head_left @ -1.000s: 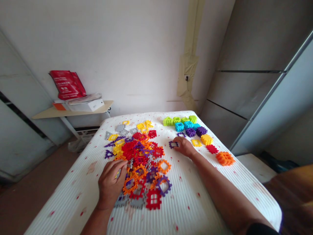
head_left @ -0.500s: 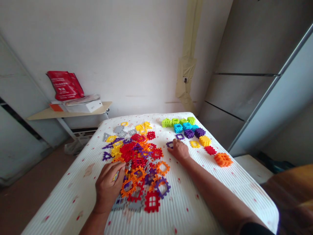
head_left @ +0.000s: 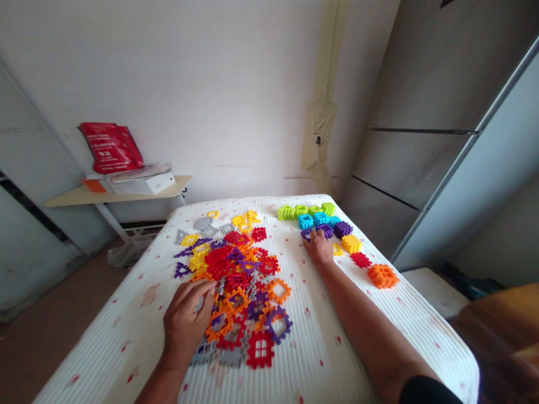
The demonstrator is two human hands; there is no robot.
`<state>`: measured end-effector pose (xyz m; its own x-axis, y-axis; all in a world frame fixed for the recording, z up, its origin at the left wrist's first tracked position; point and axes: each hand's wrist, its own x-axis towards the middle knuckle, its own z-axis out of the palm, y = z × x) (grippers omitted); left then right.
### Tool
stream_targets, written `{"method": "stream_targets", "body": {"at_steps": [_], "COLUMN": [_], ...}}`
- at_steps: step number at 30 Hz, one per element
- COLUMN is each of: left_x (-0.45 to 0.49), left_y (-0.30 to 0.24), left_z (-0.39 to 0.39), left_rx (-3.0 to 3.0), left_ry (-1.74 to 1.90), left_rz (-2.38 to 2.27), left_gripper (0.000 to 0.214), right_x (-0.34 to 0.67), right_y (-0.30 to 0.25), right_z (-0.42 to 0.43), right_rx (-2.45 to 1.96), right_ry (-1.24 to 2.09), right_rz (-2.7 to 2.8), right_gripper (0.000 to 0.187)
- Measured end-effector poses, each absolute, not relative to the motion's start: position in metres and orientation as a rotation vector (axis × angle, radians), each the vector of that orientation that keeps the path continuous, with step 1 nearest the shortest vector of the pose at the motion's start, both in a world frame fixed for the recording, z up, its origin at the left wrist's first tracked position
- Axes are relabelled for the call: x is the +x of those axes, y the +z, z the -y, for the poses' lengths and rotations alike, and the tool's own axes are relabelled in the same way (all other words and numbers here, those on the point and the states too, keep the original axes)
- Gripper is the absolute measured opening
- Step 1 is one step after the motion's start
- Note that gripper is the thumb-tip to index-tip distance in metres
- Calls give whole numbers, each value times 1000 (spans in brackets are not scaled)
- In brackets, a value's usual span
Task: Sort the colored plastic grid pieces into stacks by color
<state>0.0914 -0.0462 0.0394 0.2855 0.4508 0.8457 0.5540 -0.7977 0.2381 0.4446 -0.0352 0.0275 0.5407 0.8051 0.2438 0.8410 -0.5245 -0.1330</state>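
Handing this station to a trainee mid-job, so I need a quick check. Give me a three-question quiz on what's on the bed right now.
1. True or false: the left hand lies on the near-left edge of the mixed pile.
2. The sorted stack nearest the camera on the right is: A green, B orange, C blue.
3. What colour are the pieces at the fingers of the right hand?

Key: 1 true; 2 B; 3 purple.
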Motion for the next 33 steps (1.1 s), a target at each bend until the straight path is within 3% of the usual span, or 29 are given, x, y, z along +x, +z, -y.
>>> {"method": "stream_targets", "body": {"at_steps": [18,24,27,33], "left_x": [91,92,92,95], "left_y": [36,38,39,38], "left_z": [44,46,47,48], "left_rx": [-2445,-2431,-2439,-2449], "left_ry": [-1537,-1557,-1549,-1525], "left_rz": [953,979,978,980], "left_gripper": [15,14,15,15], "right_x": [444,435,424,392], "right_y": [27,37,43,58], "right_z": [34,46,57,90], "right_rx": [-2557,-2337,-2062,-1402], "right_ry": [-231,-264,11,1117], "right_rz": [1423,1526,1671,2022], "right_gripper": [32,28,21,19]}}
